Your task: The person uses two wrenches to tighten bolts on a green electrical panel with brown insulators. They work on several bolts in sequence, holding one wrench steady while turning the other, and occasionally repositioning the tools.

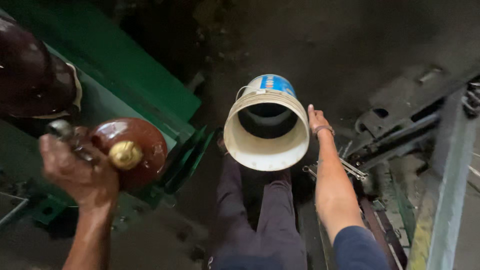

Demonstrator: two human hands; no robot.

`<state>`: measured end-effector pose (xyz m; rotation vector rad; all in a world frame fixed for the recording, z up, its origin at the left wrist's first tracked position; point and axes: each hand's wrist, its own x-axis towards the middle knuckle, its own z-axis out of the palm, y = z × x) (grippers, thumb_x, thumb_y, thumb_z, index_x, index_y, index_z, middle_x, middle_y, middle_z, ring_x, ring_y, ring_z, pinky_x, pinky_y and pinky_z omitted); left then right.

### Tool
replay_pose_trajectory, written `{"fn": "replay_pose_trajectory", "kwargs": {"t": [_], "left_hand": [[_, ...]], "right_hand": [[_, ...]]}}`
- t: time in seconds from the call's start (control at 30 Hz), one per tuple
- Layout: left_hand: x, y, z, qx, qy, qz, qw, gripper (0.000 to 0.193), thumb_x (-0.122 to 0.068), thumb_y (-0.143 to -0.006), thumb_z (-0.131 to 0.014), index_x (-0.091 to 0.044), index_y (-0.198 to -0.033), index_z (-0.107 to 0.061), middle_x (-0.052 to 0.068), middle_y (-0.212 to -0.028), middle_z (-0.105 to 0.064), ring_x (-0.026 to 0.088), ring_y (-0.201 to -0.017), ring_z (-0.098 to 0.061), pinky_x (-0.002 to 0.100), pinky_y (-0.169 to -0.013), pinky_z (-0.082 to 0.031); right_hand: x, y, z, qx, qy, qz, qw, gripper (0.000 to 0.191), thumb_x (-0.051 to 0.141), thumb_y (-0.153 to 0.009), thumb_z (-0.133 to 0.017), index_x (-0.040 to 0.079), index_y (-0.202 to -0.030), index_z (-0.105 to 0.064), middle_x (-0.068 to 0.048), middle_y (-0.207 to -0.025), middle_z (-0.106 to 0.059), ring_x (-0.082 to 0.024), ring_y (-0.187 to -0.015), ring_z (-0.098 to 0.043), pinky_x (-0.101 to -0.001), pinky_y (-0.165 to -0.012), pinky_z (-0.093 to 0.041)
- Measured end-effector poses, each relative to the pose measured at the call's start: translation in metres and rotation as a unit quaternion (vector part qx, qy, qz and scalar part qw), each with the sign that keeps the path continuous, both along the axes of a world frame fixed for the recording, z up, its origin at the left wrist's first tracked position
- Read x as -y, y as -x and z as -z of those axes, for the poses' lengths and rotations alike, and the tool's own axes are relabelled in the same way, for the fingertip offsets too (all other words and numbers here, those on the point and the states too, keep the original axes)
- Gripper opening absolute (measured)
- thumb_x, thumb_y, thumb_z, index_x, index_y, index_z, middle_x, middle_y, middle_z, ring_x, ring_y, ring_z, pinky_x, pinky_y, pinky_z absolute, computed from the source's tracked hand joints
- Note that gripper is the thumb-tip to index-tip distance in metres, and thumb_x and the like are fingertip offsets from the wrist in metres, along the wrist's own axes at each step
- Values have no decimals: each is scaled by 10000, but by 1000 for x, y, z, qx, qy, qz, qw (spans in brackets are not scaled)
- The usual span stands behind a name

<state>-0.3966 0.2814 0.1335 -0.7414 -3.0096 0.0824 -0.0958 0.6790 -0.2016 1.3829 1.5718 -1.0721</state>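
My right hand (317, 120) reaches forward and grips the right side of a white plastic bucket (266, 145), a band around its wrist. The bucket has a blue label and is tipped so that its open mouth faces me; its inside looks dark. My left hand (75, 172) is raised at the left, closed in a fist around a grey metal tool (62, 129). The fist is right next to a glossy brown insulator (142, 142) with a brass cap (125, 154). My legs (260, 220) in dark trousers stretch out below the bucket.
A green metal housing (125, 65) with fins (187, 157) fills the left. A second, larger brown insulator (30, 75) sits at the upper left. Wrenches (350, 169) lie on the dark ground by my right forearm. A grey metal frame (450, 170) runs along the right.
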Motion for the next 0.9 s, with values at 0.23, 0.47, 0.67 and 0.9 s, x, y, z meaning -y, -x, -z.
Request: {"fn": "replay_pose_trajectory", "kwargs": {"t": [0.23, 0.47, 0.67, 0.9], "left_hand": [[-6, -3, -27, 78, 97, -41, 991, 350, -155, -1226, -447, -10, -1005, -677, 109, -891, -657, 231, -769, -609, 368, -752, -471], [-20, -1, -33, 98, 86, -81, 988, 310, -175, -1199, -468, 0, -1022, -653, 116, -937, -676, 220, -810, -646, 338, -773, -508], [-37, 11, -30, 94, 45, -68, 992, 288, -175, -1247, -530, 7, -1062, -655, 147, -945, -647, 283, -844, -657, 403, -781, -514], [-41, 13, -26, 89, -15, -36, 995, 198, -101, -1183, -560, -1, -1029, -633, 163, -973, -615, 330, -871, -646, 443, -775, -503]], "right_hand": [[12, 32, 101, -70, 139, 9, 988, 864, 720, -1010, -312, -30, -1243, -674, -290, -1315, -657, -391, -1305, -585, -464, -1095, -421], [22, 86, 107, -43, 134, -147, 979, 795, 761, -951, -369, 145, -1375, -639, -170, -1399, -623, -348, -1342, -552, -448, -1155, -350], [82, 166, 108, -69, 157, -331, 928, 882, 811, -924, -265, 141, -1392, -595, -177, -1425, -569, -408, -1367, -470, -644, -1138, -179], [143, 205, 100, -92, 174, -322, 926, 935, 808, -994, -171, 118, -1200, -767, -207, -1298, -712, -428, -1304, -590, -709, -1181, -180]]}}
